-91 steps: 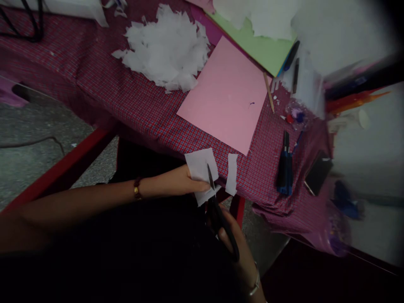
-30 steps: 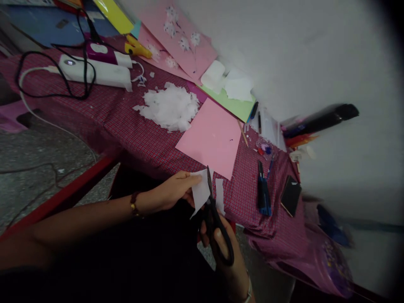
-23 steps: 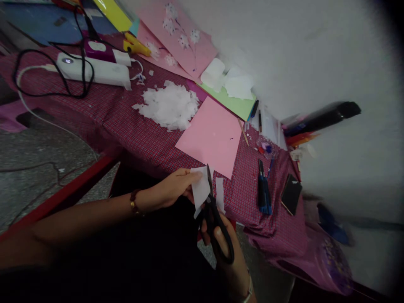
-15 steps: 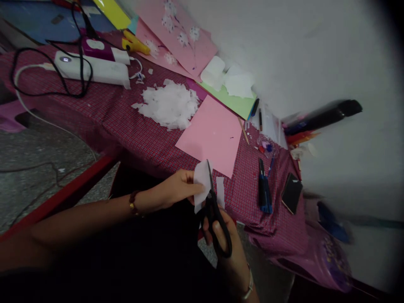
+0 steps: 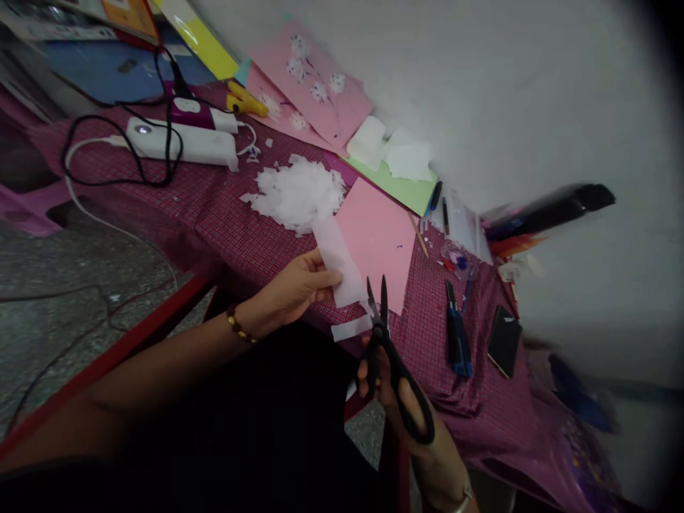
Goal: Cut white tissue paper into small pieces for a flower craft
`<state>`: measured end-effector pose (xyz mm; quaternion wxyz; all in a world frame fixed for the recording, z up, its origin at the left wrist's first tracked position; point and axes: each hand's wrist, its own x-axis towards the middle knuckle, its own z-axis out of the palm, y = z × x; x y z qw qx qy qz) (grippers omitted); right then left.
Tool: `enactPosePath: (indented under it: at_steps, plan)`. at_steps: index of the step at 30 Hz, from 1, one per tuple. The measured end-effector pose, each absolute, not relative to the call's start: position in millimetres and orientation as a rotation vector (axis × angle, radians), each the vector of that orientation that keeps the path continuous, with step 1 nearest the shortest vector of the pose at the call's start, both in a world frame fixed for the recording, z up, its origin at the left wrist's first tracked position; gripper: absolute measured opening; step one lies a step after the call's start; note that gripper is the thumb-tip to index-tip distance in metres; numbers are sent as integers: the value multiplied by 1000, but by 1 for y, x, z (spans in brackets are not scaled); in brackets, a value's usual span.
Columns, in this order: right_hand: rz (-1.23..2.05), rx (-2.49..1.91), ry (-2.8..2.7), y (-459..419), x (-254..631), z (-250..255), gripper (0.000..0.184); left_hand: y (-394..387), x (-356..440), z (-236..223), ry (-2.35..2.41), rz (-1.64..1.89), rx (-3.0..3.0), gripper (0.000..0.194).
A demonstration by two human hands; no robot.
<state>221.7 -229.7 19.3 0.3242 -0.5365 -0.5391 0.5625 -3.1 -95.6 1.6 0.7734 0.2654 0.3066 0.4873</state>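
My left hand point(image 5: 299, 288) pinches a white paper piece point(image 5: 338, 256) between thumb and fingers, over the near edge of the pink sheet point(image 5: 382, 239). Black-handled scissors point(image 5: 380, 331) are in my right hand point(image 5: 392, 392), with fingers through the loops. Their blades stand slightly apart, just right of the paper. A narrow white strip point(image 5: 351, 328) lies level below the paper, its right end by the blades; what supports it I cannot tell. Beyond the left hand, a heap of small white paper bits point(image 5: 299, 194) rests on the checked cloth point(image 5: 235, 235).
A white power strip point(image 5: 182, 142) with cables lies at the left. Pink cards with white flowers point(image 5: 315, 78) lean toward the wall. Further right are a blue-and-black cutter point(image 5: 458, 335), a dark phone point(image 5: 505, 340) and a wooden stick point(image 5: 417, 234).
The scissors have come away from the paper, down and right, and their blades have parted. My left hand has lifted the paper up toward the heap. The narrow strip has swung from upright to level.
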Motion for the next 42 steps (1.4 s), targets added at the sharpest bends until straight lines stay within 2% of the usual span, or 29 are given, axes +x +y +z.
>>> enactPosePath:
  at_steps: [7, 14, 21, 27, 33, 37, 42]
  plan:
    - [1528, -1466, -1464, -240, 222, 28, 52, -96, 2, -5, 652, 1176, 735, 39]
    - [1538, -1504, -1520, -225, 212, 27, 56, -102, 4, -14, 730, 1135, 848, 38]
    - [1547, -1499, -1485, -224, 212, 26, 42, -108, 3, -9, 757, 1080, 909, 39]
    - [1553, -1494, -1480, -226, 214, 27, 49, -109, 0, -4, 678, 1019, 947, 39]
    - [1505, -1522, -1445, -228, 213, 21, 45, -109, -1, -10, 644, 988, 923, 37]
    - [1584, -1545, -1435, -231, 213, 16, 52, -110, 2, -11, 621, 1018, 871, 44]
    - [1546, -1503, -1522, -239, 214, 22, 51, -113, 3, -9, 543, 1010, 850, 63]
